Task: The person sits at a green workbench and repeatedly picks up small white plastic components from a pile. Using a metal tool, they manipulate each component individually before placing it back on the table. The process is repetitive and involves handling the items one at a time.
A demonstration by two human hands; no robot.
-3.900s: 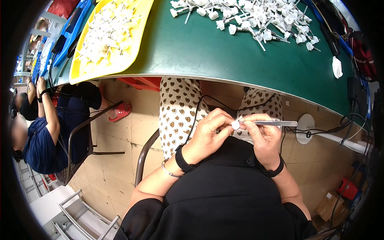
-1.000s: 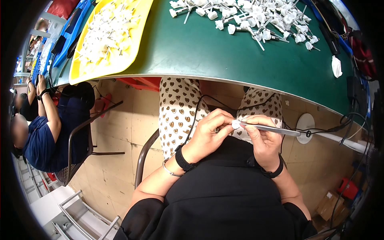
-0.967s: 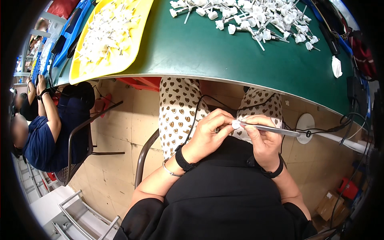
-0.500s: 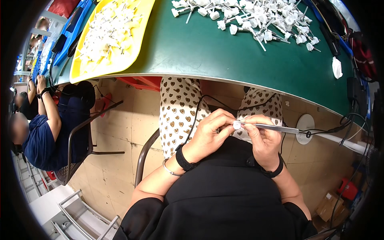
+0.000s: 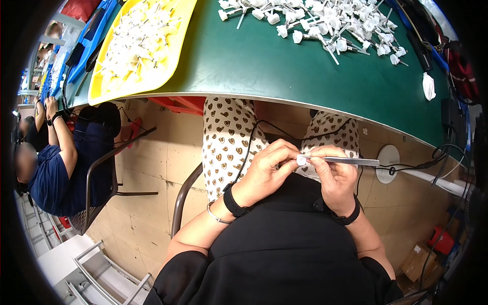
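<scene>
Above my lap, my left hand [image 5: 265,170] is closed, thumb and forefinger pinching a small white plastic piece [image 5: 301,160]. My right hand [image 5: 336,179] grips a slim, flat metal hand tool [image 5: 358,161], whose inner end meets the white piece. The tool's outer end points to the right; its tip is hidden by fingers, so whether it is tweezers or a blade handle I cannot tell. On the table beyond lies a loose pile of white plastic pieces with thin metal stems [image 5: 335,25]. Similar pieces fill a yellow tray [image 5: 175,66] at the far left.
The green table [image 5: 244,71] has its front edge just beyond my hands. A crumpled white item [image 5: 428,86] lies near its right end, beside black cables [image 5: 447,147]. At left, a person in dark blue [image 5: 53,178] sits on a chair [image 5: 91,198]. A black cord crosses my knees.
The outer end of the metal tool has tipped slightly upward in my right hand. Both hands otherwise keep their place, and the white piece stays pinched.
</scene>
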